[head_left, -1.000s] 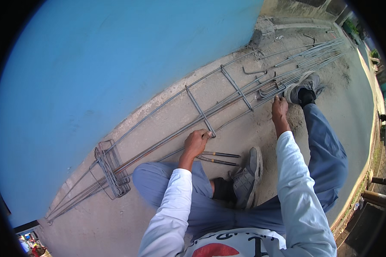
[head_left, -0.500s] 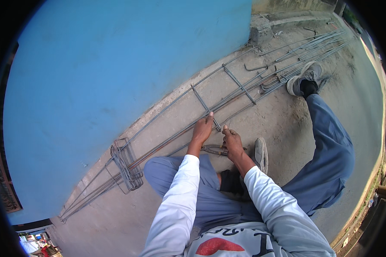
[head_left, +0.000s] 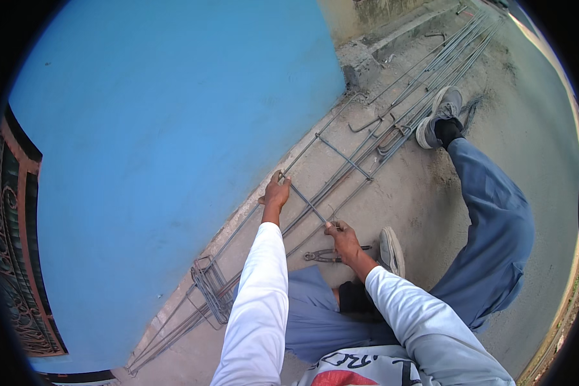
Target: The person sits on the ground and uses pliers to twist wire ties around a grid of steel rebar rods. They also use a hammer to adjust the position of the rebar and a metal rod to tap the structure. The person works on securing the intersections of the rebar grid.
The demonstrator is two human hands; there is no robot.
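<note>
My left hand [head_left: 275, 194] is closed round the far long bar of the rebar cage, at the corner where a stirrup [head_left: 309, 203] crosses it. At that stirrup's near corner the fingers of my right hand [head_left: 345, 241] are closed, pinching where it meets the near long bar; any tie wire there is too small to make out. Another stirrup [head_left: 345, 156] sits farther along the bars. Just below my right hand, a pair of end-cutting pincers [head_left: 323, 256] lies on the ground, partly hidden by the hand.
A stack of stirrups [head_left: 211, 289] hangs round the bars at the lower left. Beyond the cage lie loose steel rods [head_left: 453, 55] and bent bars. The blue wall [head_left: 174, 128] runs along the far side. My shoe [head_left: 442, 116] rests near the rods.
My left hand has moved away from the stirrup's near part to the far long bar. My right hand has shifted slightly down, staying near the stirrup's near corner. The view has turned.
</note>
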